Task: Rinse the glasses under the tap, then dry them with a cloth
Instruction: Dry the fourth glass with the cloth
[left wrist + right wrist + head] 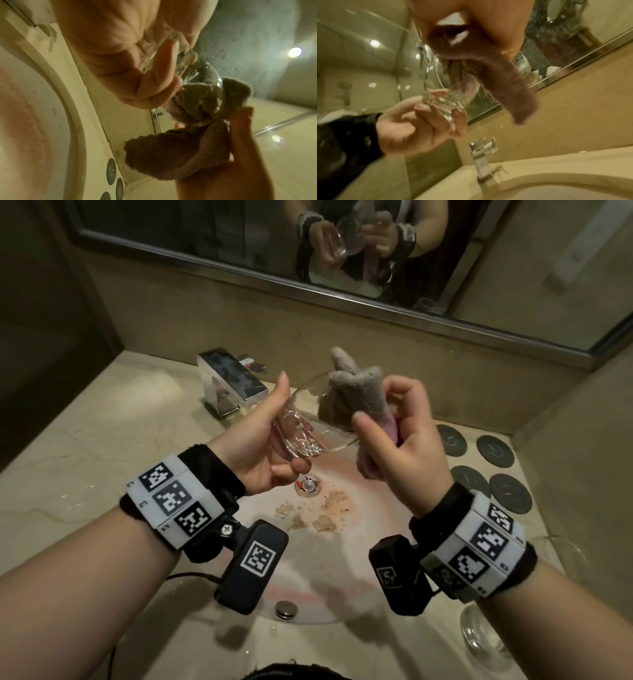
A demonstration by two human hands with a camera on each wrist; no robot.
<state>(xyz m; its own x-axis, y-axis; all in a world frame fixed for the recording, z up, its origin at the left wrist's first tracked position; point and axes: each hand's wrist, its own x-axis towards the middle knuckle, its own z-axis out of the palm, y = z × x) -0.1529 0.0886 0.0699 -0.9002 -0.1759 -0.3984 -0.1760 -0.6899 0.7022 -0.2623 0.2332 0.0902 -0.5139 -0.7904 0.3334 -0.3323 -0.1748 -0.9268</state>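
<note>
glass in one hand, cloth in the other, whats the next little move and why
Probably twist the cloth round inside the bowl. The left hand grips the glass by its base, tilted over the sink; the right hand holds the cloth bunched, part pushed through the rim, so wiping looks underway.

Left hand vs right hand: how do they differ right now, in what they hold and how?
The left hand grips the glass by its base, tilted, mouth toward the cloth; the right hand grips the bunched grey cloth. The left hand's index finger is straight along the glass wall; the right hand's fingers are curled round the cloth, whose end is pushed into the glass's mouth. Both are held up above the sink, and both wear marker wristbands.
</note>
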